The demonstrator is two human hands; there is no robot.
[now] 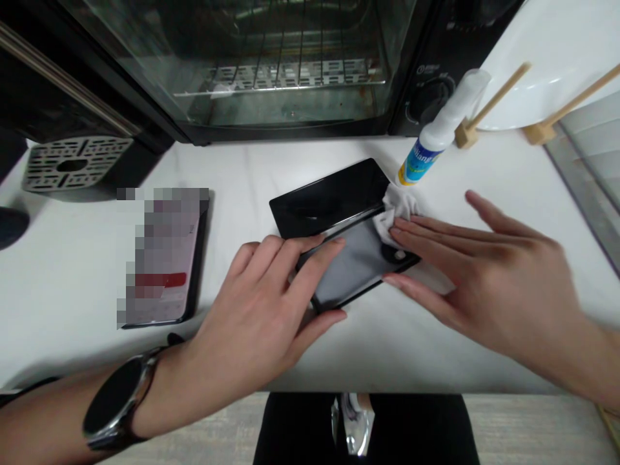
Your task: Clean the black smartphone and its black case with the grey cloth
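On the white counter lies a phone case [353, 271] with a grey see-through back and a black frame. My left hand [271, 297] grips its left end, fingers over the far edge and thumb at the near edge. With stretched fingers, my right hand [504, 284] presses a crumpled white cloth [400, 210] against the case's right end, by its camera corner; the thumb touches the near edge. Right behind the case lies a black phone [329, 197], face unlit. A small spray bottle [423, 155] with a blue and yellow label and clear cap stands behind the cloth.
A lit phone [167, 258], partly pixelated, lies at the left. Behind stand a black toaster oven [290, 132] and a machine with a slotted drip tray [77, 165]. Wooden stands [467, 132] and a white plate [547, 71] are at the back right.
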